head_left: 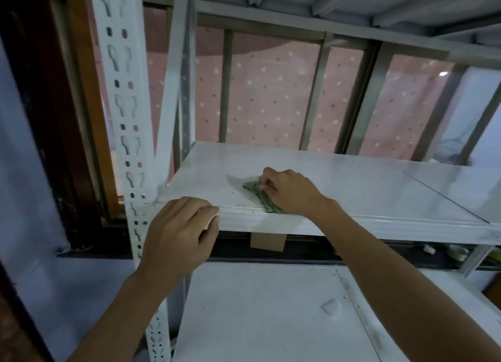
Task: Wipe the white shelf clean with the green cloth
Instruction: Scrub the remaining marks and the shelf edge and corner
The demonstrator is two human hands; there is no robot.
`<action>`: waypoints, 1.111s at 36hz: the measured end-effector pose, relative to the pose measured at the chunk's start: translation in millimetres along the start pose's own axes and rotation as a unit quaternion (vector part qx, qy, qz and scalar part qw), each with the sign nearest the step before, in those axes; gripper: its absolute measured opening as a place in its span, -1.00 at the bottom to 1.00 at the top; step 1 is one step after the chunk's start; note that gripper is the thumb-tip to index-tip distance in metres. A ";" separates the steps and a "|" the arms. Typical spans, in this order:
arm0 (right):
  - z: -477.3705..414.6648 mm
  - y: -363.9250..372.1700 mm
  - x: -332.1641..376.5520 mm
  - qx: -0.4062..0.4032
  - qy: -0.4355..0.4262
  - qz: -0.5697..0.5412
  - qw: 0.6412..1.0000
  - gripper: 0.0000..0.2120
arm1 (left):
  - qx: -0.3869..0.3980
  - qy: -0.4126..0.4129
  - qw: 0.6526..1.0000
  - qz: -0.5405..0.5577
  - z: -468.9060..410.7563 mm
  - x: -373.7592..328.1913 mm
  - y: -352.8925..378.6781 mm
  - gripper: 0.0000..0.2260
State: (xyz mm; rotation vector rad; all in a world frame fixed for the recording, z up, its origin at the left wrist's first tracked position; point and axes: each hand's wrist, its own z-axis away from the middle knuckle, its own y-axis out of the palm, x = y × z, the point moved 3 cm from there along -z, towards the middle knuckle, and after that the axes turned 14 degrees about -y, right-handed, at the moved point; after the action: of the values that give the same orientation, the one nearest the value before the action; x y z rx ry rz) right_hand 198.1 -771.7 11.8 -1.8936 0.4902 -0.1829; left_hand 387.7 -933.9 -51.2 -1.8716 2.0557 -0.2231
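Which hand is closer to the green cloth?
Right. The right hand is on the green cloth, pinching it against the white shelf. The left hand holds the shelf's front edge, off to the cloth's left, not touching it.

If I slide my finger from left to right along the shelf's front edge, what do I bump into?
White post with holes, left hand gripping the edge of the white shelf, green cloth, right hand holding it.
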 end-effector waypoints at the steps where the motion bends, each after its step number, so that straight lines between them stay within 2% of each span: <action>1: 1.7 0.2 -1.2 0.002 0.004 0.010 1.000 -0.85 | 0.003 0.003 1.000 0.001 -1.8 -6.3 6.4 -0.90; 9: 38.4 -13.3 -36.5 0.035 0.078 0.034 0.996 -0.84 | 0.039 0.043 0.998 0.028 -20.6 -68.7 62.0 -0.89; 15: 101.0 -33.0 -110.9 0.051 0.189 0.055 0.979 -0.82 | 0.051 0.076 0.994 0.053 -25.5 -122.2 97.8 -0.89; 19: 149.5 -46.3 -166.9 0.047 0.262 0.074 0.961 -0.85 | 0.055 0.082 0.993 0.066 -25.7 -151.8 118.9 -0.82; 26: 211.5 -63.5 -245.0 0.045 0.345 0.099 0.932 -0.79 | 0.040 0.096 0.993 0.049 -30.9 -174.9 144.6 -0.79; 34: 211.6 -61.4 -274.3 0.065 0.360 0.106 0.925 -0.82 | 0.030 0.091 0.993 0.067 -31.4 -175.6 146.8 -0.74; 40: 169.5 -49.9 -242.5 0.075 0.277 0.092 0.953 -0.81 | 0.019 0.095 0.994 0.043 -25.9 -157.5 131.1 -0.78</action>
State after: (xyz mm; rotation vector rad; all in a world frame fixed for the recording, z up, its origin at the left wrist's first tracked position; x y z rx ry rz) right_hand 51.8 -509.8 20.6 -1.6222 0.9979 -0.6196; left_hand 266.7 -766.6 -48.8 -1.7964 2.2331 -0.4294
